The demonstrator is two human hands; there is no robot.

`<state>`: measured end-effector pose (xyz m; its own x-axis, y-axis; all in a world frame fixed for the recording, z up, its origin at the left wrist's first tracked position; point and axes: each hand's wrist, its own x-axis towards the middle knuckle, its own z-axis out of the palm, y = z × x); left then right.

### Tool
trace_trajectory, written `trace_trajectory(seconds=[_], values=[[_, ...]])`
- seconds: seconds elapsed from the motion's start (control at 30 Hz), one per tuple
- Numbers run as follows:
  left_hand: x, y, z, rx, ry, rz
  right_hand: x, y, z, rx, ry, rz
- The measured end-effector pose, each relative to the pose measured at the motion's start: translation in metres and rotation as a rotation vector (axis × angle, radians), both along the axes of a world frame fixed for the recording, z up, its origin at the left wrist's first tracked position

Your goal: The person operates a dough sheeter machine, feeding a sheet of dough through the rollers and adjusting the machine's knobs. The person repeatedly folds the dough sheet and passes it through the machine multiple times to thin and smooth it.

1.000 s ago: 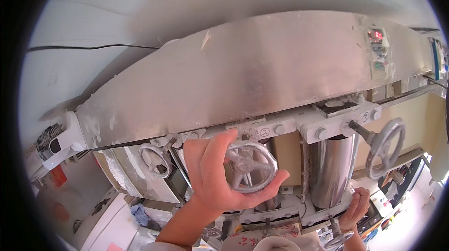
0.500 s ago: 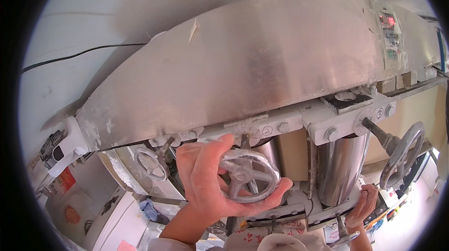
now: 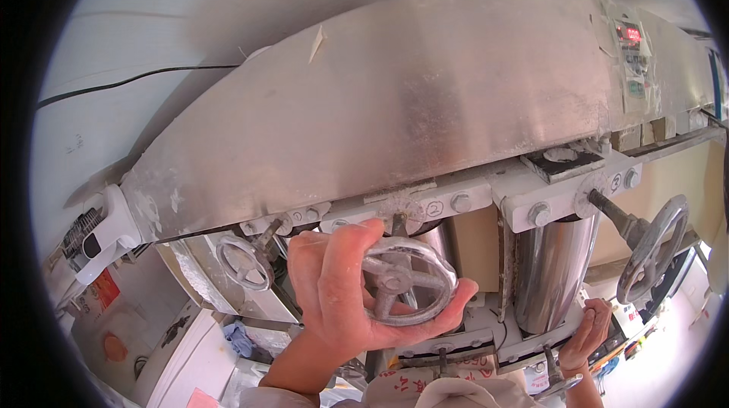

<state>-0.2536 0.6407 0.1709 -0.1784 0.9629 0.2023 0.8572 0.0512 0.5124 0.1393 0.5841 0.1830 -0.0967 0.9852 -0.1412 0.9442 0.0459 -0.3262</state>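
As a moment earlier, the left grip [image 3: 334, 294] is curled around a spoked, dull metal wheel [image 3: 395, 281]; rightward, the right grip [image 3: 588, 334], hold unclear, is near a smooth, shiny roller [image 3: 552, 275].

The handwheel [image 3: 394, 283] is glossy metal (scuffed, seemingly).

Left hand [image 3: 332, 286] curled in a grip, thumb outstretched, right hand [image 3: 586, 338] lower, fingers bent, 2 hands well apart

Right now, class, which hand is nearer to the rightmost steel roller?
Right. The right hand is just beside the lower end of the steel roller; the left hand holds a handwheel, farther off to its left.
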Motion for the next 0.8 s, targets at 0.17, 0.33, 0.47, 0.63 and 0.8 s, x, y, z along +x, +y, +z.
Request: trace_trajectory(seconds=[0.17,0.33,0.47,0.63,0.8], values=[[0.001,-0.001,-0.002,0.016,-0.036,0.007,0.002,-0.004,0.001,0.006,0.024,-0.044],[0.011,-0.007,-0.008,0.072,-0.134,0.091,0.006,-0.004,0.003,-0.052,0.056,-0.102],[0.01,-0.006,-0.019,0.192,-0.159,0.103,0.009,-0.007,0.003,-0.049,0.111,-0.135],[0.02,-0.022,0.006,0.061,-0.096,0.109,0.011,-0.007,0.003,0.049,0.139,-0.126],[0.052,-0.049,0.039,0.199,0.034,0.068,0.019,-0.01,0.004,0.084,0.208,-0.131]])
